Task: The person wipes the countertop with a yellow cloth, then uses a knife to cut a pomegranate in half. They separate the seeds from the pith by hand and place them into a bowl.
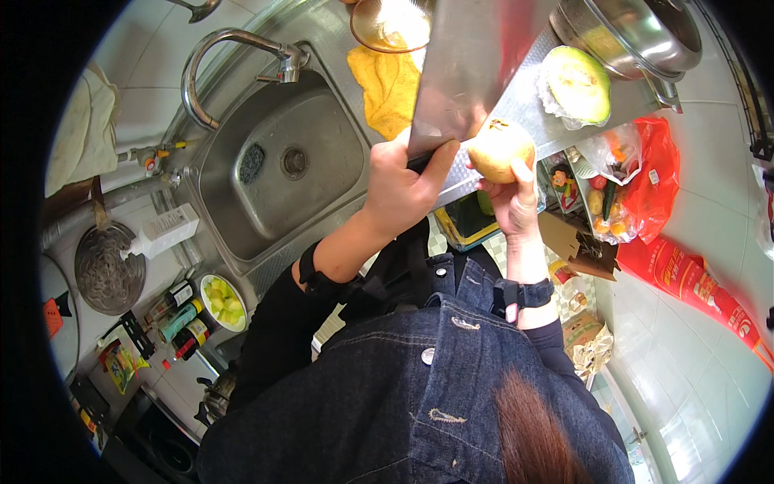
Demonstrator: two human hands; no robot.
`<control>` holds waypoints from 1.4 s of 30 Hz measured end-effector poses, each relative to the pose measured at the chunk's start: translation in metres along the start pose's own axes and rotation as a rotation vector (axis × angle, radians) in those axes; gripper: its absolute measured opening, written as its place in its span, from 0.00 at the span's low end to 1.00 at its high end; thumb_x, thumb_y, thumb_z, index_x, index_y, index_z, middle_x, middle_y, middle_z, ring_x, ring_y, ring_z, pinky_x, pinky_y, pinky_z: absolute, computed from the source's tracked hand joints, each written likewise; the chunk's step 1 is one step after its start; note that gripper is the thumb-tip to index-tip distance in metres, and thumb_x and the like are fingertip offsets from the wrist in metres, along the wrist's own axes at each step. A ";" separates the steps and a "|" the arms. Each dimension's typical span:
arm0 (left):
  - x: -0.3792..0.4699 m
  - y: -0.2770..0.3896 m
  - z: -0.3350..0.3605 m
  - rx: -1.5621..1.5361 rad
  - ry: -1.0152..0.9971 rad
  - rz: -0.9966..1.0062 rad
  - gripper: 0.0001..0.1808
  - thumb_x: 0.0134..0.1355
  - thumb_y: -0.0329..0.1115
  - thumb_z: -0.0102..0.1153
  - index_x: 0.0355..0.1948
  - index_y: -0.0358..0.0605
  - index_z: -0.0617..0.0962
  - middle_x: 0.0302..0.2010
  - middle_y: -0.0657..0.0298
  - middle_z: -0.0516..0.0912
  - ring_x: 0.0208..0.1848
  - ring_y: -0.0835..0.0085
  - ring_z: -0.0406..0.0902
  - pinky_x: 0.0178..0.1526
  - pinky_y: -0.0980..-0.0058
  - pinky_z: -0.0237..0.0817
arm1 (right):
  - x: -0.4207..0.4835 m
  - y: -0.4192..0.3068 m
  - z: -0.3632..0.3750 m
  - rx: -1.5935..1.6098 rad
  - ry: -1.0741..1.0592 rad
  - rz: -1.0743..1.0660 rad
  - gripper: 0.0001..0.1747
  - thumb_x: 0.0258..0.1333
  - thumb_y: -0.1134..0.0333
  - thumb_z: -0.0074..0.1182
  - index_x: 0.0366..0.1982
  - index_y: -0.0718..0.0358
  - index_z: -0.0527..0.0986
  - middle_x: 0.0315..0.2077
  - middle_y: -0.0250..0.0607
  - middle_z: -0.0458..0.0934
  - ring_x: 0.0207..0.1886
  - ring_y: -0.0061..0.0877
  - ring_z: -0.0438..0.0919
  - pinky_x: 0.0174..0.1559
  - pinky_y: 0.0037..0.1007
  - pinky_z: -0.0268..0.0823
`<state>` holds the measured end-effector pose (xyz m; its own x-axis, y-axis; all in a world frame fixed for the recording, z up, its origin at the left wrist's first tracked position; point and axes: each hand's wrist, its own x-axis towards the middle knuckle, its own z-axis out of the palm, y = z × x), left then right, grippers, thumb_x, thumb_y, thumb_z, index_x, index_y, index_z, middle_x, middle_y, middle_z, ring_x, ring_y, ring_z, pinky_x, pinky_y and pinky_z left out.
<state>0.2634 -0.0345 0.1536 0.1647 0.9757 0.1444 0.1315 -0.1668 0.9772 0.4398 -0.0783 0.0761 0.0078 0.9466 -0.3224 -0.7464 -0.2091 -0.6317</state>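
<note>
My left hand [402, 187] grips the dark handle of a kitchen cleaver [465, 72]. Its broad steel blade rises away from me and runs out of the top of the picture. In my right hand [514, 202] is a round, pale yellow fruit [503, 151] with a small dark crown at its top, possibly a pomegranate. The fruit is held just right of the blade's lower end, above the textured steel counter [520, 115]. Whether the blade touches it cannot be made out. A cut melon half [577, 85], partly in plastic film, lies beyond the fruit.
Left is a steel sink [326, 133] with a curved faucet [230, 37]. A yellow cloth [387, 91] and an amber glass bowl [393, 27] lie behind the cleaver. A steel pot [635, 42] stands back right. Far left holds a bowl of melon chunks [224, 301] and bottles [190, 336].
</note>
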 end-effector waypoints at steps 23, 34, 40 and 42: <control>-0.008 0.003 -0.003 0.020 -0.120 0.028 0.04 0.60 0.23 0.60 0.35 0.32 0.82 0.27 0.61 0.85 0.29 0.80 0.78 0.34 0.79 0.69 | -0.012 0.008 -0.006 -0.061 -0.160 -0.014 0.48 0.45 0.39 0.63 0.60 0.64 0.64 0.47 0.47 0.77 0.46 0.35 0.78 0.34 0.28 0.74; -0.012 0.002 -0.001 0.042 -0.114 0.018 0.03 0.60 0.22 0.60 0.34 0.33 0.81 0.27 0.62 0.84 0.29 0.81 0.77 0.34 0.80 0.68 | -0.012 0.000 -0.003 -0.145 -0.154 0.043 0.50 0.43 0.35 0.63 0.58 0.65 0.65 0.44 0.45 0.78 0.38 0.28 0.78 0.28 0.21 0.70; -0.009 0.002 0.002 -0.047 -0.144 -0.019 0.06 0.60 0.23 0.59 0.37 0.30 0.80 0.29 0.57 0.85 0.30 0.79 0.80 0.35 0.78 0.70 | -0.014 0.003 0.001 -0.120 -0.136 0.071 0.50 0.43 0.36 0.63 0.58 0.66 0.65 0.41 0.44 0.78 0.36 0.27 0.78 0.26 0.21 0.70; -0.010 0.002 0.005 -0.094 -0.140 -0.072 0.05 0.62 0.22 0.57 0.37 0.31 0.81 0.32 0.61 0.85 0.35 0.82 0.77 0.38 0.80 0.68 | -0.014 0.003 0.002 -0.141 -0.115 0.056 0.49 0.44 0.37 0.63 0.57 0.66 0.65 0.40 0.44 0.78 0.35 0.26 0.78 0.25 0.20 0.69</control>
<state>0.2672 -0.0451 0.1535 0.2939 0.9541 0.0569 0.0574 -0.0770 0.9954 0.4364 -0.0919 0.0799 -0.1137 0.9525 -0.2825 -0.6429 -0.2873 -0.7100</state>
